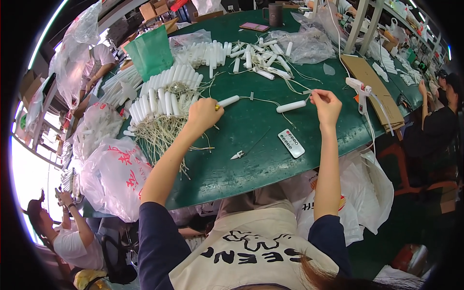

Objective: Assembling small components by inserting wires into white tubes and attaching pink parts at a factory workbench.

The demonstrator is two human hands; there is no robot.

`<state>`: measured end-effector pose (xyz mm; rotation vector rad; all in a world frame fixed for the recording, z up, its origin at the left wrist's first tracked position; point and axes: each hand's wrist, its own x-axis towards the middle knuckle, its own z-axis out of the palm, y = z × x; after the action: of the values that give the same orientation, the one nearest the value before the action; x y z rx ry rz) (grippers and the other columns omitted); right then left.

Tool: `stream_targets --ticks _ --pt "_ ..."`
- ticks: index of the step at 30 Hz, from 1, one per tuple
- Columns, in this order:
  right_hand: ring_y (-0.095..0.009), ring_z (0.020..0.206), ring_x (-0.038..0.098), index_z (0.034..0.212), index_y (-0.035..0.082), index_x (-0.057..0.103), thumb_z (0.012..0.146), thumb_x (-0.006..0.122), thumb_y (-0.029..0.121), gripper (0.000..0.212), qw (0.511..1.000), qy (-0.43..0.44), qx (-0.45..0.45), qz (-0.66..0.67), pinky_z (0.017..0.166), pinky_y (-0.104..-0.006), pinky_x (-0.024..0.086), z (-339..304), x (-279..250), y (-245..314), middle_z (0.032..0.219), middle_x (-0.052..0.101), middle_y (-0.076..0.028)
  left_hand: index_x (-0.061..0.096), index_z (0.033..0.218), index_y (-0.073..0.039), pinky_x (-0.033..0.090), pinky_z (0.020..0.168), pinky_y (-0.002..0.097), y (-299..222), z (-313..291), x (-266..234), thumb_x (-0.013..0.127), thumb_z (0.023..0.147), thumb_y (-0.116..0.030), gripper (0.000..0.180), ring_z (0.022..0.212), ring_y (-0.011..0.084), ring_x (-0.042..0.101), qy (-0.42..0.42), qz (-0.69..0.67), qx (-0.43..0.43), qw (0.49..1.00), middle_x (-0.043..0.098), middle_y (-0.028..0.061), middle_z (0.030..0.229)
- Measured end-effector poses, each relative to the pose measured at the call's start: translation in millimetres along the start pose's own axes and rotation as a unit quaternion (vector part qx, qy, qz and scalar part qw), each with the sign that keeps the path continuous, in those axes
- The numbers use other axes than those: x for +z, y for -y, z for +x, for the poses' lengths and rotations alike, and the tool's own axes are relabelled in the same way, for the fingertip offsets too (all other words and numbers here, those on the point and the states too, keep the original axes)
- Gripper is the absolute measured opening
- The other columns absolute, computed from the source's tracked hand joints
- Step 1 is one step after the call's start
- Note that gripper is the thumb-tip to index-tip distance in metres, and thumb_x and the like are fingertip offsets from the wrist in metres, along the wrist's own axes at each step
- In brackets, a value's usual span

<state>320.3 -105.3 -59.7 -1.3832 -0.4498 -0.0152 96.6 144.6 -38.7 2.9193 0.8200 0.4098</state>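
Note:
My left hand (205,116) is closed around the near end of a slim white tube (229,101), where a small gold-yellow bit shows by the fingers. A thin pale wire (265,100) runs from that tube's far end, past a small clear tag (252,96), toward a second white tube (291,106) lying on the green table (232,164). Thumb and forefinger of my right hand (326,107) are pinched on a thin wire just right of this second tube. A small white remote control (291,143) and a white pointed piece with a thin dark lead (238,155) lie nearer to me.
Rows of white tubes (166,104) with bundled wires (162,133) lie at left. Loose tubes (266,58) and clear plastic bags (309,44) are farther back. A white glue gun (358,89) rests by cardboard (369,82) at right. A dark mug (275,15) and phone (254,27) stand beyond.

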Motion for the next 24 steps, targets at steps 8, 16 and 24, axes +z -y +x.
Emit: stream_targets --ticks 8,16,24 --pt "-0.015 0.068 0.064 0.091 -0.005 0.064 0.081 0.065 0.001 0.012 0.989 -0.059 0.002 -0.137 0.062 -0.0242 0.052 1 -19 -42 0.079 0.066 -0.01 0.066 0.103 0.0 0.041 0.052 0.0303 -9 3 -83 0.059 0.087 -0.03 0.035 0.055 0.012 0.052 -0.145 -0.286 -0.045 0.946 0.056 0.0076 0.06" --pt "-0.026 0.104 0.052 0.107 0.008 0.059 0.079 0.069 0.014 0.03 0.917 -0.083 -0.329 -0.209 0.08 -0.0353 0.044 -60 3 65 0.116 0.055 -0.012 0.064 0.1 0.003 0.039 0.049 0.0307 -63 -71 -132 0.063 0.085 -0.022 0.029 0.047 0.016 0.048 -0.112 -0.255 0.096 0.956 0.053 0.0093 0.057" --pt "-0.026 0.096 0.058 0.105 0.005 0.061 0.079 0.07 0.024 0.034 0.747 0.126 -0.56 -0.336 0.086 -0.0435 0.044 -145 -3 132 0.098 0.064 -0.009 0.064 0.095 -0.004 0.038 0.044 0.0317 -100 -127 -145 0.066 0.076 -0.007 0.019 0.045 0.0229 0.049 -0.04 -0.222 0.28 0.933 0.048 0.0081 0.056"
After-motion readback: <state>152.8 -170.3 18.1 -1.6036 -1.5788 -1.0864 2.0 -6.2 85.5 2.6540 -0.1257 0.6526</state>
